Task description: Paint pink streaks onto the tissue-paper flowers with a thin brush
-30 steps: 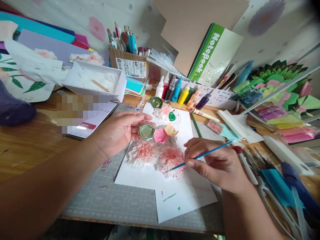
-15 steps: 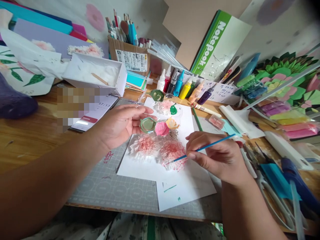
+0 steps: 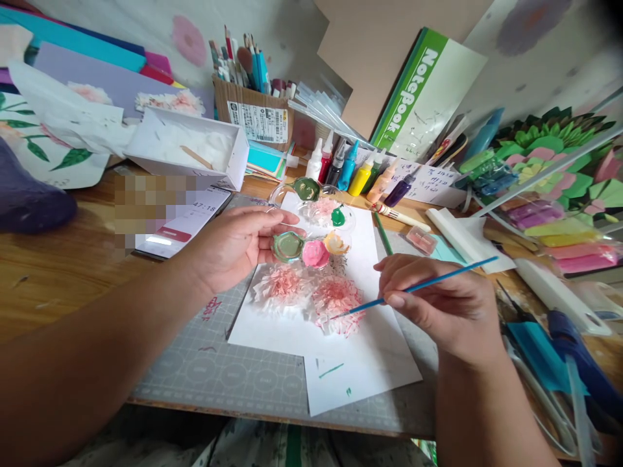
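My left hand [image 3: 243, 243] pinches the edge of a clear paint palette [image 3: 348, 224], whose wells hold green, pink and yellowish paint. It is held above the white paper [image 3: 272, 331]. In my right hand [image 3: 438, 305] is a thin blue paintbrush [image 3: 418, 285], gripped like a pen. Its tip meets or hovers just over the lower petals of a ruffled pink-and-white paper flower [image 3: 338, 301] with red-tipped edges; whether it touches I cannot tell. A second, paler ruffled flower [image 3: 282, 285] lies beside it, left. Another pinkish one shows through the palette.
Under the paper lies a grey cutting mat [image 3: 195, 370]. Several paint bottles [image 3: 360, 172] stand behind. At left are a phone [image 3: 189, 220] and a white box [image 3: 189, 149]; at right, scissors [image 3: 540, 395] and a blue glue gun [image 3: 579, 350]. A green pencil [image 3: 383, 233] lies near the palette.
My right hand has shifted right with the paintbrush, and the brush tip has moved slightly right along the flower's lower edge. My left hand and the palette have stayed nearly still.
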Motion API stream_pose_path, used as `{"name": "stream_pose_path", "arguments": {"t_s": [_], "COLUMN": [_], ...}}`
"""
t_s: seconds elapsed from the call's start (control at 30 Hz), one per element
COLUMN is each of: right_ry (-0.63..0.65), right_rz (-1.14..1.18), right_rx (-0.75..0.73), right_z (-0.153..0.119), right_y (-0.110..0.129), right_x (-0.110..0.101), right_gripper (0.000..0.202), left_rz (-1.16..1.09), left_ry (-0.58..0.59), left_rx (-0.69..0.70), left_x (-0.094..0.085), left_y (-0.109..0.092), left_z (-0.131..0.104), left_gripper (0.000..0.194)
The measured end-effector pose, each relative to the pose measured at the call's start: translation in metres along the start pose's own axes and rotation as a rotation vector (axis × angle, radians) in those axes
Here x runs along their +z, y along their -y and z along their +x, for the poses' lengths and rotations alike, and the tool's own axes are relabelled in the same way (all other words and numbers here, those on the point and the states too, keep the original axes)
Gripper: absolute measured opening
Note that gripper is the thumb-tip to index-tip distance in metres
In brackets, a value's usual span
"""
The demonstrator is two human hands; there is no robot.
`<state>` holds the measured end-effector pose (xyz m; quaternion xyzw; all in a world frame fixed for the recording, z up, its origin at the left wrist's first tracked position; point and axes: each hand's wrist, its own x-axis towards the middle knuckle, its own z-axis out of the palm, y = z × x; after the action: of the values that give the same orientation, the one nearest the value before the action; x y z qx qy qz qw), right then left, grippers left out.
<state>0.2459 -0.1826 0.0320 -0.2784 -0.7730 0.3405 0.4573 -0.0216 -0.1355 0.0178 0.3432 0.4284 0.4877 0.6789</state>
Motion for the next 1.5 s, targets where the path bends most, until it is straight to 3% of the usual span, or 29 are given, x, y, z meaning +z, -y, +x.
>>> {"name": "stream_pose_path", "arguments": {"t_s": [0.17,0.33,0.4,0.57,0.8,1.27,1.37,1.5], "right_ry": [-0.085,-0.577,-0.67,-0.555,-0.421,-0.556,-0.601,-0.565], "right_rz": [0.049,0.123,0.096,-0.025,-0.176,-0.003,0.056,0.132], "right_rx": [-0.024,-0.059,-0.067,-0.1,-0.037,-0.023,-0.02,0.04], "right_z": [-0.003,-0.004,-0.006,-0.011,-0.008,-0.012,-0.022,-0.045], "right_y": [-0.003,-0.002,0.0,0.002,0.0,-0.002,-0.002,-0.007], "right_x": [0.0,0.008,0.014,0.027,0.028,0.027,0.026,0.028], "right_gripper": [0.011,0.007,0.005,0.015,0.012,0.006,0.002,0.004], "left_rz": [0.008,-0.006,0.002,0.018,0.024,0.016,0.037,0.029], "left_ry": [-0.005,0.015,0.024,0.043,0.044,0.009,0.001,-0.01], "left_rx": [-0.014,-0.024,-0.029,-0.06,-0.054,-0.044,-0.028,-0.043], "left_x": [-0.001,0.001,0.002,0.004,0.004,0.004,0.005,0.006], "left_y": [-0.001,0.0,0.001,0.005,0.011,0.007,0.004,0.002], "left_z": [-0.002,-0.004,-0.005,-0.008,-0.007,-0.006,-0.004,-0.003], "left_gripper": [0.015,0.016,0.015,0.014,0.01,0.008,0.009,0.012]}}
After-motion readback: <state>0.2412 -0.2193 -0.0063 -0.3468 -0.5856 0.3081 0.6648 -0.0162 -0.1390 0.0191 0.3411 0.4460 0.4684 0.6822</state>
